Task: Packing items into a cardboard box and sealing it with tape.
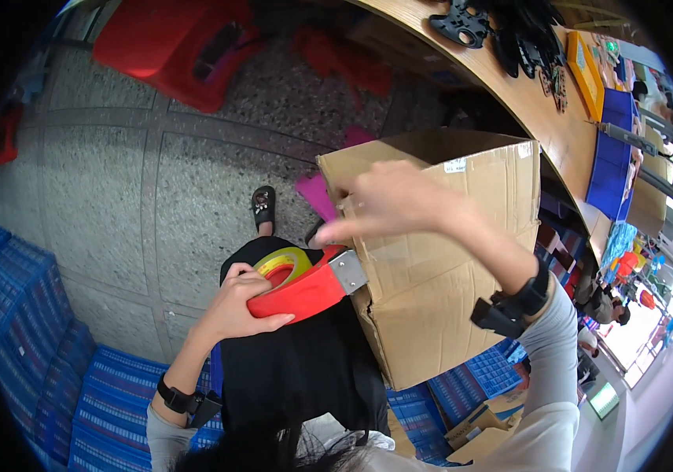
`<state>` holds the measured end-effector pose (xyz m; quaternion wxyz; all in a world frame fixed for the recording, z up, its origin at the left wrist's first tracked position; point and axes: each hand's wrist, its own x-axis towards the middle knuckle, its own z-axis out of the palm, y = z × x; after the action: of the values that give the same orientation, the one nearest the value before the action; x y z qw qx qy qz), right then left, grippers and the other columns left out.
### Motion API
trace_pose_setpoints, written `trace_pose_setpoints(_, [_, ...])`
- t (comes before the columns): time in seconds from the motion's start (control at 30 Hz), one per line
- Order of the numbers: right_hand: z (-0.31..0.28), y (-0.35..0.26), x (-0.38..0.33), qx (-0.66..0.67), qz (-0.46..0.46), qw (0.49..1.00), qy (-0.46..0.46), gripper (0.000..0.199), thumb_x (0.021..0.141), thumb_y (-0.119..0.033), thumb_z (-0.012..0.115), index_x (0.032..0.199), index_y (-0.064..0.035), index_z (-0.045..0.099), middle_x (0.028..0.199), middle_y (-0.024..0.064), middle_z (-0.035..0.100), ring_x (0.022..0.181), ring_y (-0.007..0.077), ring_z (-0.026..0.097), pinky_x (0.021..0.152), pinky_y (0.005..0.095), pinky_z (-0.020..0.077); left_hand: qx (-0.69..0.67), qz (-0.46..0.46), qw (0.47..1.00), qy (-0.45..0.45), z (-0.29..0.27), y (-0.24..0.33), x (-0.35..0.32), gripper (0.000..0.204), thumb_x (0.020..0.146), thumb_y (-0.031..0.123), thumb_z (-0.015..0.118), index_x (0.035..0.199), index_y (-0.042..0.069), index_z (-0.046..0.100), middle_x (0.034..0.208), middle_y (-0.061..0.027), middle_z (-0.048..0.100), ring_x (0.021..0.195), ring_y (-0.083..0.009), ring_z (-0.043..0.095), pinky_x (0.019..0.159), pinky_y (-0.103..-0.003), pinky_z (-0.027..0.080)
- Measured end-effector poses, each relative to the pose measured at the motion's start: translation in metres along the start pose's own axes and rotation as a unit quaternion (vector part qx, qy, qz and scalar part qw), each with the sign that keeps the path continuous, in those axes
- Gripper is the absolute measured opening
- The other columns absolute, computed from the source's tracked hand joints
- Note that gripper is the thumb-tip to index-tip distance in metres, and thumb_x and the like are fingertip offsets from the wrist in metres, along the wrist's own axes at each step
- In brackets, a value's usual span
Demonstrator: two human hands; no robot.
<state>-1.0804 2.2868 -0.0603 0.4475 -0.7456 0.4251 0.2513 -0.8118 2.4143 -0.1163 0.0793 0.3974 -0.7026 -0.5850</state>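
My left hand (pixel 234 305) grips a red tape dispenser (pixel 299 293) with a yellow-cored roll of tape in it, held over my lap. Its metal end (pixel 348 271) lies close to the edge of a large cardboard box (pixel 439 291). The box is tilted on my right, with an opening at its far end and a small white label near that rim. Across the box's near-left edge reaches my right hand (pixel 395 200), smeared by motion. Its thumb points left above the dispenser; the other fingers are too blurred to make out.
Stacked blue patterned bundles (pixel 116 401) lie to the left and behind. A wooden table (pixel 509 86) curves along the right, bearing black parts (pixel 462 23), a yellow tray (pixel 586 75) and a blue bin (pixel 613 153). A red stool (pixel 171 47) stands far left; other people sit at right.
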Motion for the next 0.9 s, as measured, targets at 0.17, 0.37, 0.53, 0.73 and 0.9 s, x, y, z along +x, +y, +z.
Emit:
trace_pose_setpoints(0.17, [0.02, -0.007, 0.022, -0.045, 0.033, 0.998, -0.026, 0.054, 0.073, -0.053, 0.063, 0.088, -0.0009, 0.065, 0.081, 0.0185, 0.066, 0.082, 0.0334, 0.064, 0.074, 0.0418, 0.0505, 0.058, 0.003, 0.998, 0.032, 0.007, -0.006, 0.012, 0.049, 0.057, 0.048, 0.077, 0.065, 0.001, 0.065, 0.057, -0.0098, 0.057, 0.062, -0.0233, 0.052, 0.077, -0.032, 0.039])
trace_pose_setpoints(0.37, [0.027, -0.005, 0.016, -0.013, 0.036, 0.998, -0.054, 0.035, 0.067, -0.023, 0.06, 0.09, 0.003, 0.063, 0.065, 0.0186, 0.061, 0.067, 0.0345, 0.062, 0.066, 0.0407, 0.0489, 0.036, 0.022, 0.998, 0.044, 0.009, -0.011, 0.0, 0.055, 0.054, 0.054, 0.076, 0.068, 0.002, 0.066, 0.057, -0.0095, 0.057, 0.055, -0.0227, 0.051, 0.071, -0.03, 0.038])
trace_pose_setpoints(0.53, [0.031, -0.005, 0.017, 0.036, 0.007, 0.999, -0.024, 0.037, 0.066, -0.021, 0.06, 0.094, 0.0032, 0.063, 0.058, 0.0174, 0.056, 0.063, 0.0334, 0.06, 0.062, 0.0389, 0.0474, 0.051, -0.004, 0.999, -0.008, -0.003, -0.016, -0.003, 0.059, 0.054, 0.058, 0.073, 0.069, 0.002, 0.068, 0.057, -0.0101, 0.058, 0.056, -0.0221, 0.049, 0.068, -0.03, 0.036])
trace_pose_setpoints(0.73, [0.023, -0.004, 0.011, 0.036, 0.021, 0.999, -0.006, 0.033, 0.065, -0.021, 0.059, 0.087, 0.0023, 0.064, 0.063, 0.0157, 0.061, 0.066, 0.0338, 0.062, 0.064, 0.0405, 0.0488, 0.102, 0.019, 0.994, 0.032, -0.021, -0.045, -0.028, 0.053, 0.055, 0.057, 0.074, 0.061, 0.004, 0.065, 0.055, -0.008, 0.058, 0.053, -0.022, 0.05, 0.067, -0.032, 0.034])
trace_pose_setpoints(0.9, [0.034, -0.007, 0.015, 0.034, 0.006, 0.999, 0.001, 0.033, 0.063, -0.021, 0.06, 0.086, 0.0021, 0.065, 0.062, 0.0166, 0.061, 0.065, 0.0334, 0.062, 0.062, 0.0405, 0.0486, 0.114, -0.053, 0.992, -0.007, -0.02, -0.047, -0.021, 0.057, 0.059, 0.06, 0.069, 0.073, 0.004, 0.069, 0.059, -0.0081, 0.06, 0.056, -0.0237, 0.052, 0.07, -0.031, 0.036])
